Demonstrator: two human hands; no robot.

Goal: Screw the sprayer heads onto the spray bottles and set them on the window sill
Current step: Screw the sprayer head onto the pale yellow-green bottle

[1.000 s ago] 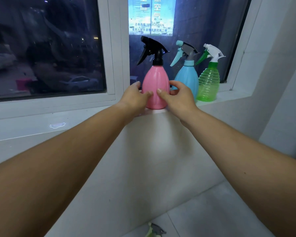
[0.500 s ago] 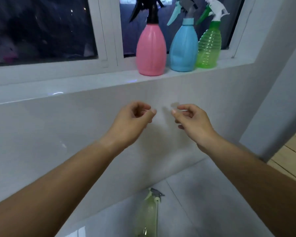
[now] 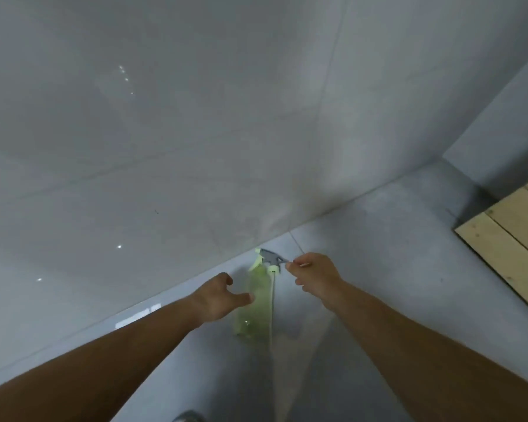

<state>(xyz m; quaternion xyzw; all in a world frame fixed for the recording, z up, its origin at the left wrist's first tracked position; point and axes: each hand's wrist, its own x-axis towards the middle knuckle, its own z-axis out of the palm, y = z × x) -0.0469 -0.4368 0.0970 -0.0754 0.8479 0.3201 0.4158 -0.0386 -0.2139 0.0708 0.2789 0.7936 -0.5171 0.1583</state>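
Note:
A pale green translucent spray bottle point(image 3: 254, 303) lies on the grey floor next to the tiled wall. A grey and pale green sprayer head point(image 3: 270, 258) sits at its far end, with a thin white tube point(image 3: 272, 303) running alongside the bottle. My left hand point(image 3: 217, 296) hovers just left of the bottle, fingers spread, its fingertips at the bottle's side. My right hand point(image 3: 314, 275) is just right of the sprayer head, fingers loosely curled, fingertips close to the grey nozzle. Neither hand holds anything. The window sill and its bottles are out of view.
A glossy grey tiled wall point(image 3: 195, 132) fills the top of the view and meets the grey floor point(image 3: 378, 239) just behind the bottle. A light wooden platform point(image 3: 512, 239) lies on the floor at the right. A grey shoe tip point(image 3: 188, 417) shows at the bottom edge.
The view has tilted down from the window sill to the floor. Both hands have dropped from in front of the wall to either side of the green bottle lying there.

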